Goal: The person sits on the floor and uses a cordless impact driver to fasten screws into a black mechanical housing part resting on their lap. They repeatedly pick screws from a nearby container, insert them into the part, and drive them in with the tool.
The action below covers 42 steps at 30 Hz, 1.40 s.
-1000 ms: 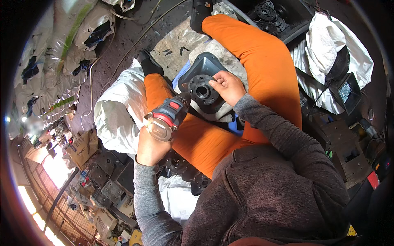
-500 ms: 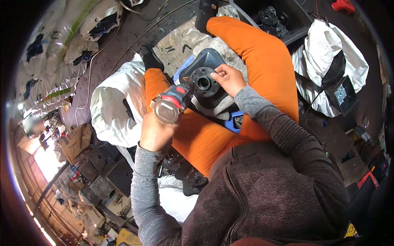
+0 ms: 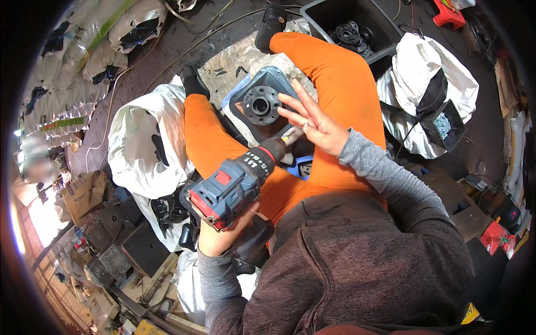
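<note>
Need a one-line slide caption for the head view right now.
Seated person in orange trousers: left hand grips a cordless drill, right hand open at its tip, above a dark flanged housing.

Scene evenly daylit, shadows soft. Glare blown out at lower-left rim. Edges bent by fisheye, corners vignetted black; left periphery blurred.

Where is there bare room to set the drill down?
Bare floor shows only beyond the feet, between the white sack and the grey bin. Crowded: the lap, where the left hand grips the drill and the right hand hovers beside the flanged housing.
</note>
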Each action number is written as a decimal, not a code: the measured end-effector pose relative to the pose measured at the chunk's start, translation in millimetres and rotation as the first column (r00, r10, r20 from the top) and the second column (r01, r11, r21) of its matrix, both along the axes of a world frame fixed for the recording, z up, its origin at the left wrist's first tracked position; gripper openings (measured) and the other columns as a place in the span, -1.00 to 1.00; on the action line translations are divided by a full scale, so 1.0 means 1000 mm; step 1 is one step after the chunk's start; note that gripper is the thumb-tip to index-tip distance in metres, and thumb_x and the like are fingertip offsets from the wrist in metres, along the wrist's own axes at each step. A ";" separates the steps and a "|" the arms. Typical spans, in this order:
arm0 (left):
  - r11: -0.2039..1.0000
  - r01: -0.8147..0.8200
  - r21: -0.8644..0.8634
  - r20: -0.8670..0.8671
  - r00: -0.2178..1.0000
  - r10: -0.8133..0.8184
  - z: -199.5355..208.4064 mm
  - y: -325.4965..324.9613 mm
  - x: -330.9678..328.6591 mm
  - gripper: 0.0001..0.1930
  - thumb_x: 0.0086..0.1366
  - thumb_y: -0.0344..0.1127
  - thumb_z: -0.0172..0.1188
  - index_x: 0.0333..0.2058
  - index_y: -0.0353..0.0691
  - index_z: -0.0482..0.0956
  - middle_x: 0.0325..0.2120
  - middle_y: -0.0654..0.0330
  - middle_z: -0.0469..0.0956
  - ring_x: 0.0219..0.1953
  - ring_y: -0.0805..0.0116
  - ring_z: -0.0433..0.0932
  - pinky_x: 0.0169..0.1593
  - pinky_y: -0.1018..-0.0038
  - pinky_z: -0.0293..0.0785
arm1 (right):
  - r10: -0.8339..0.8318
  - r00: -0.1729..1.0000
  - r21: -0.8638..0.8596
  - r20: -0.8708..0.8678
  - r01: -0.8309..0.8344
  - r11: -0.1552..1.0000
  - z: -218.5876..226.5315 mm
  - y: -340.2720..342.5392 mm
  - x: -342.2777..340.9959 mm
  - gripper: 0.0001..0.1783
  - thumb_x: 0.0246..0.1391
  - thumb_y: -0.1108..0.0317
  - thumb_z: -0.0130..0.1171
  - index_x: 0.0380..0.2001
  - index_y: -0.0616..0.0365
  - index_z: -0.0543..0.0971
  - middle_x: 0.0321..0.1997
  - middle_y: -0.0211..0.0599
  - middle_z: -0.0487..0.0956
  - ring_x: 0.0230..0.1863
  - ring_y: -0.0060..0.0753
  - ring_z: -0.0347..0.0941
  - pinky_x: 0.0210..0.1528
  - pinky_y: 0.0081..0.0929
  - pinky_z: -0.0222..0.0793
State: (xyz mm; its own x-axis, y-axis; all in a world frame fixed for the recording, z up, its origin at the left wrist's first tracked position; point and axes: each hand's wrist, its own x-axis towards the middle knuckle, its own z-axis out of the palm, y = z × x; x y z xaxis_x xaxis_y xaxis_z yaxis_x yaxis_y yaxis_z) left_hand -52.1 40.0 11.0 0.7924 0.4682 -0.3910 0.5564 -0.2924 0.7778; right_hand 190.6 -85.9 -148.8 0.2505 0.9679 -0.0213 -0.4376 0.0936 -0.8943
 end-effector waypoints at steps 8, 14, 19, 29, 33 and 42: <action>0.996 0.084 0.038 -0.002 0.996 -0.084 0.012 0.002 0.021 -0.69 0.02 -0.45 0.36 -0.20 -0.20 0.61 -0.29 0.15 0.60 -0.26 0.18 0.60 -0.18 0.30 0.52 | 0.131 0.941 0.086 0.312 -0.165 0.983 0.031 0.003 -0.001 0.19 -0.32 0.86 -0.42 0.42 -0.14 -0.48 0.50 0.06 -0.09 0.41 -0.09 0.13 0.33 -0.42 0.11; 0.907 0.334 0.255 -0.048 0.942 -0.333 0.013 0.007 0.023 -0.65 -0.02 -0.46 0.34 -0.18 -0.20 0.59 -0.26 0.11 0.59 -0.21 0.10 0.59 -0.13 0.28 0.52 | 0.199 0.823 0.041 0.532 -0.260 0.965 0.038 -0.004 -0.004 0.23 -0.36 0.87 -0.27 0.43 -0.05 -0.43 0.48 0.00 0.01 0.33 -0.13 0.27 0.32 -0.30 0.21; 0.932 0.350 0.088 0.017 0.935 -0.353 0.011 -0.002 0.023 -0.51 -0.07 -0.44 0.35 -0.07 -0.22 0.53 -0.13 0.00 0.56 -0.09 -0.01 0.56 0.01 0.24 0.47 | 0.409 0.675 -0.113 0.614 -0.438 0.892 0.036 -0.015 -0.011 0.25 -0.34 0.87 -0.10 0.43 -0.05 -0.35 0.46 -0.04 0.04 0.30 -0.13 0.32 0.22 -0.28 0.35; 0.843 0.293 0.451 -0.014 0.947 -0.322 0.010 0.014 -0.001 -0.57 -0.03 -0.43 0.39 -0.11 -0.25 0.57 -0.23 0.10 0.61 -0.21 0.10 0.60 -0.13 0.30 0.52 | 0.006 0.985 -0.105 0.172 0.013 0.994 0.018 0.022 0.021 -0.22 0.06 0.53 0.04 0.38 0.14 0.09 0.45 -0.11 0.09 0.48 -0.29 -0.06 0.44 -0.33 -0.10; 0.974 -0.205 0.094 0.012 0.979 0.205 0.009 0.015 -0.012 -0.78 0.10 -0.48 0.36 -0.24 -0.27 0.61 -0.48 0.24 0.59 -0.55 0.47 0.55 -0.48 0.48 0.47 | -0.414 0.867 -0.409 0.277 0.496 0.766 -0.073 0.095 0.021 -0.63 0.23 0.18 0.04 -0.01 0.15 0.55 0.00 -0.25 0.54 0.03 -0.36 0.43 0.08 -0.45 0.26; 0.963 -0.267 0.020 -0.068 0.961 0.268 0.005 0.042 0.007 -0.83 0.13 -0.51 0.29 -0.26 -0.29 0.60 -0.53 0.26 0.56 -0.64 0.49 0.49 -0.56 0.52 0.40 | -0.320 0.640 -0.281 0.698 0.657 0.700 -0.083 0.110 -0.020 -0.65 0.24 0.16 0.10 -0.43 0.22 0.64 -0.56 -0.18 0.43 -0.51 -0.21 0.38 -0.38 -0.36 0.30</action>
